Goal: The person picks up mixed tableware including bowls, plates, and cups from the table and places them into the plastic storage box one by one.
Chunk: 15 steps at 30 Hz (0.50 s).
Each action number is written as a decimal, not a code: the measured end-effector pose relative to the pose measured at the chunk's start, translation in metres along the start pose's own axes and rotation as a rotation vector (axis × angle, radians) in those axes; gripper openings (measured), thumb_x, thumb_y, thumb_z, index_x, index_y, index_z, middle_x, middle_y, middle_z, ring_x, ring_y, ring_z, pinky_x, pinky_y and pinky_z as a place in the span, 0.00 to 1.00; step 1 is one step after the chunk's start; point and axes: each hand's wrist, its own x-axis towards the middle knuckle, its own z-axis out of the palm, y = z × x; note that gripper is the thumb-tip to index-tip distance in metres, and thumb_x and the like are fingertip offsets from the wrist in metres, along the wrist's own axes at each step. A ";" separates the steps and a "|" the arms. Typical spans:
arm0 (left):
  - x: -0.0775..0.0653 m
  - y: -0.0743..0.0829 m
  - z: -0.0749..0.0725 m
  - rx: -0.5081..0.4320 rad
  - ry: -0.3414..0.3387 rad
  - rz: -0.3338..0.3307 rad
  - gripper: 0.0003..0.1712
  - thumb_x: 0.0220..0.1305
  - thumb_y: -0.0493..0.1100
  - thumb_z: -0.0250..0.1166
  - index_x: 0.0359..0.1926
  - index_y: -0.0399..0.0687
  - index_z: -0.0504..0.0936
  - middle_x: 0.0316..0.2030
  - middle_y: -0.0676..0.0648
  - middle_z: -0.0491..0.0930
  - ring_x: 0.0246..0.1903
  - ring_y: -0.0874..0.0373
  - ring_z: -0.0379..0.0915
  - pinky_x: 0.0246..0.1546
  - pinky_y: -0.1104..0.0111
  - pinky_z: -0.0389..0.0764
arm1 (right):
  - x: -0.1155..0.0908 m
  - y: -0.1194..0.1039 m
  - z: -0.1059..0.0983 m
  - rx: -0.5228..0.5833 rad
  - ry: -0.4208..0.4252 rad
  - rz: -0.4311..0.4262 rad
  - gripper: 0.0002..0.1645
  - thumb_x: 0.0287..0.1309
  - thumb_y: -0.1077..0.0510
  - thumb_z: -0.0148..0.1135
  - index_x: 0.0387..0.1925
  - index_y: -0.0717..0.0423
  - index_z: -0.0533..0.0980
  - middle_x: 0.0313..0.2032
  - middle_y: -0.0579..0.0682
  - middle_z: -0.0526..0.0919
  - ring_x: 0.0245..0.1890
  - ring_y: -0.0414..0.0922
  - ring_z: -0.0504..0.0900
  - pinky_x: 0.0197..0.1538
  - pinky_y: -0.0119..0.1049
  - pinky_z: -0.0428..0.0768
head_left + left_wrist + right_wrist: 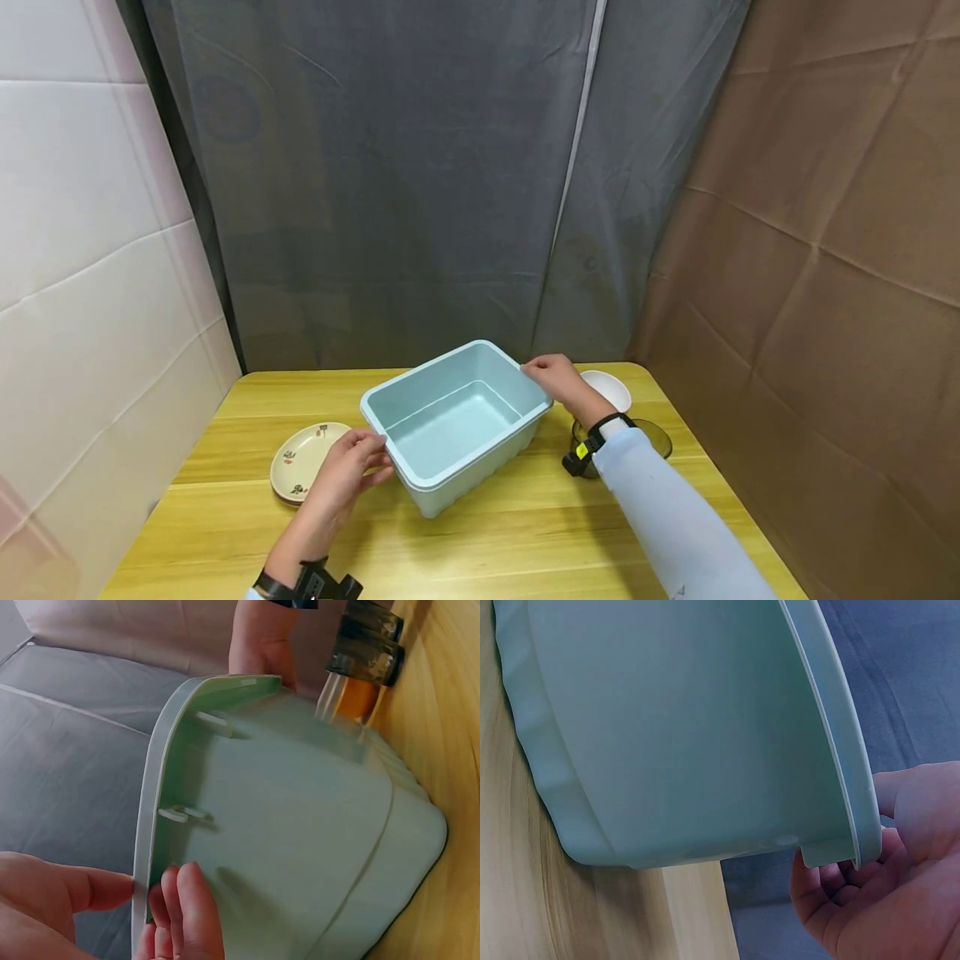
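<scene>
A pale blue-green plastic bin [480,473] stands at a slant over the middle of the table, its open top facing up and nothing inside. My left hand [348,471] grips the rim at its near left end. In the left wrist view, the thumb [105,888] lies on the outer face of the rim and the curled fingers [196,907] reach under it. At the opposite end, my right hand [558,383] holds the rim by the far right corner. The right wrist view shows those fingers [810,889] hooked beneath the rim's lip.
Cream plates [307,458] with a small floral print are stacked on the left of the wooden table [495,554]. Beyond my right wrist are a white bowl [609,388] and dark see-through glassware [660,437], partly hidden by the arm. A grey curtain [390,183] hangs behind.
</scene>
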 end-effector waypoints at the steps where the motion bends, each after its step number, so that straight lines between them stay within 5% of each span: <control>1: 0.000 0.001 0.001 -0.001 0.002 0.000 0.17 0.81 0.39 0.61 0.60 0.30 0.71 0.44 0.41 0.81 0.39 0.56 0.82 0.41 0.67 0.90 | -0.001 0.001 0.000 0.006 -0.002 0.001 0.24 0.82 0.47 0.63 0.62 0.61 0.85 0.60 0.59 0.85 0.56 0.55 0.83 0.60 0.49 0.85; 10: 0.012 0.006 0.002 -0.038 0.000 0.014 0.17 0.82 0.37 0.59 0.61 0.30 0.69 0.48 0.40 0.76 0.37 0.57 0.80 0.37 0.70 0.90 | -0.008 0.003 -0.005 0.043 -0.021 0.038 0.23 0.83 0.46 0.61 0.61 0.61 0.84 0.60 0.59 0.84 0.59 0.56 0.80 0.67 0.53 0.80; 15: 0.021 0.011 -0.001 0.024 -0.007 0.015 0.18 0.83 0.39 0.57 0.63 0.31 0.68 0.53 0.37 0.73 0.41 0.55 0.78 0.38 0.71 0.88 | -0.016 0.008 -0.006 0.045 -0.014 0.020 0.22 0.82 0.48 0.61 0.57 0.63 0.84 0.57 0.59 0.85 0.59 0.56 0.80 0.68 0.54 0.78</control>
